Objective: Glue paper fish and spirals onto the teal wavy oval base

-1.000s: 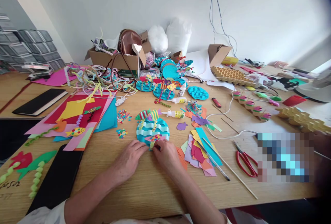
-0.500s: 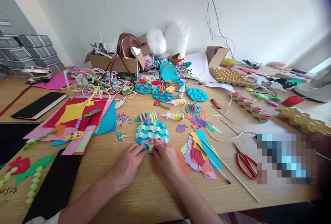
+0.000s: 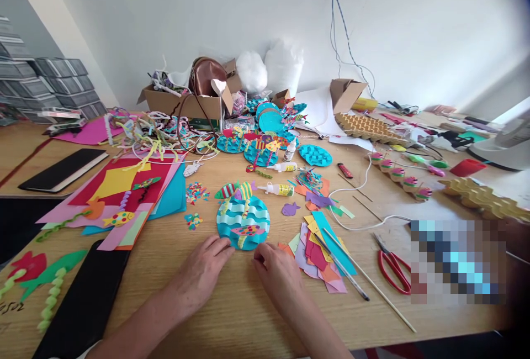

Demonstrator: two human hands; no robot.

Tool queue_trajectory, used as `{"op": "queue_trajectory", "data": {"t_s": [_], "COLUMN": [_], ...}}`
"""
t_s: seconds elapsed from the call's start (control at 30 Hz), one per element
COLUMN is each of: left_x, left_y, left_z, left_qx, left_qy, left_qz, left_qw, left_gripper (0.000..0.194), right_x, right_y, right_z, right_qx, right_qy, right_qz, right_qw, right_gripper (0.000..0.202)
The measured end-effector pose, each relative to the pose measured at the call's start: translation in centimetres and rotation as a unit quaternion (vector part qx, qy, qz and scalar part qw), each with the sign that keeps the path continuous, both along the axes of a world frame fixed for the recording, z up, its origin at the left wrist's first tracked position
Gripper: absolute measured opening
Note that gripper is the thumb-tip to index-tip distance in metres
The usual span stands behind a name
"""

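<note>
A round blue paper disc (image 3: 223, 232) with pale wavy strips lies on the table in front of me. A pink spotted paper fish (image 3: 248, 230) stands out from its lower part on a folded yellow strip (image 3: 240, 242). Two striped paper fish (image 3: 227, 190) are at its top edge. My left hand (image 3: 207, 264) rests by the lower left rim, fingers stretched forward; whether they touch it is unclear. Just off the lower right rim, my right hand (image 3: 278, 272) has its fingers curled in, with nothing visible in them.
Glue bottles (image 3: 279, 189) lie beyond the disc. Paper scraps (image 3: 317, 251), a pen (image 3: 343, 270), a wooden stick (image 3: 372, 284) and red-handled scissors (image 3: 393, 268) lie to the right. Coloured sheets (image 3: 165, 182) and a black notebook (image 3: 64, 168) are left. A white cable (image 3: 368, 223) crosses the right side.
My right hand has drawn back from the pink fish and its yellow strip, moving slightly right and down. My left hand has eased back a little, leaving the fish uncovered.
</note>
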State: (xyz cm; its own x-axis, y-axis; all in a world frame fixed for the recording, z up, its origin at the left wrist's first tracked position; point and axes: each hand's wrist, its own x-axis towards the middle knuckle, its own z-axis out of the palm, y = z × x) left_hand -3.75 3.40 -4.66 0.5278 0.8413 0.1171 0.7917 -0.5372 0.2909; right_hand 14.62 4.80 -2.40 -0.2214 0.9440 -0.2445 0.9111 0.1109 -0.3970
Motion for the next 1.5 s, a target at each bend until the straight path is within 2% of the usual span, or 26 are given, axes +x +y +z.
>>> {"op": "queue_trajectory", "data": {"t_s": [0.27,0.47,0.6,0.73,0.83,0.93,1.07,1.13,1.23,1.37,1.43,1.5], "left_x": [-0.5,-3.0,-4.5,-6.7,-8.4,-9.1,-8.7,-8.1,-7.0,-5.4,-4.9,-4.5], "left_y": [-1.0,-3.3,-4.5,-4.9,-4.8,-4.5,-4.2,-4.0,-3.5,-2.6,-2.3,-2.0], "left_z": [2.4,5.9,8.5,9.7,10.0,10.0,9.6,9.2,8.8,8.2,7.8,7.3], "left_qx": [-0.02,-0.008,0.003,0.015,0.041,0.069,0.093,0.094,0.079,0.075,0.072,0.064], "left_qy": [0.049,0.036,-0.008,-0.001,0.008,-0.004,-0.017,-0.015,-0.022,-0.04,-0.04,-0.04], "left_qz": [0.015,-0.005,0.029,0.071,0.119,0.121,0.14,0.142,0.12,0.086,0.071,0.065], "left_qw": [0.998,0.999,1.0,0.997,0.992,0.99,0.986,0.985,0.989,0.993,0.994,0.995], "left_gripper": [0.05,0.048,0.04,0.031,0.031,0.033,0.037,0.039,0.038,0.034,0.033,0.032], "right_x": [1.4,4.2,5.3,5.4,5.7,6.7,8.2,8.7,8.9,8.7,8.5,8.2], "right_y": [-1.0,-1.5,-1.2,-0.9,-0.6,0.5,3.5,5.7,9.7,14.5,16.1,16.9], "right_z": [1.1,0.3,-0.6,-0.4,0.6,2.1,4.3,4.8,4.6,2.8,1.9,1.2], "right_qx": [-0.03,0.0,0.021,0.046,0.077,0.104,0.141,0.147,0.143,0.096,0.078,0.074], "right_qy": [0.016,0.014,0.041,0.06,0.05,0.032,-0.005,-0.026,-0.061,-0.105,-0.12,-0.132], "right_qz": [0.012,0.017,0.046,0.046,0.033,0.034,0.023,0.035,0.039,0.082,0.094,0.113], "right_qw": [0.999,1.0,0.998,0.996,0.995,0.994,0.99,0.988,0.987,0.986,0.985,0.982], "right_gripper": [0.014,0.015,0.018,0.02,0.021,0.021,0.016,0.015,0.027,0.052,0.056,0.053]}}
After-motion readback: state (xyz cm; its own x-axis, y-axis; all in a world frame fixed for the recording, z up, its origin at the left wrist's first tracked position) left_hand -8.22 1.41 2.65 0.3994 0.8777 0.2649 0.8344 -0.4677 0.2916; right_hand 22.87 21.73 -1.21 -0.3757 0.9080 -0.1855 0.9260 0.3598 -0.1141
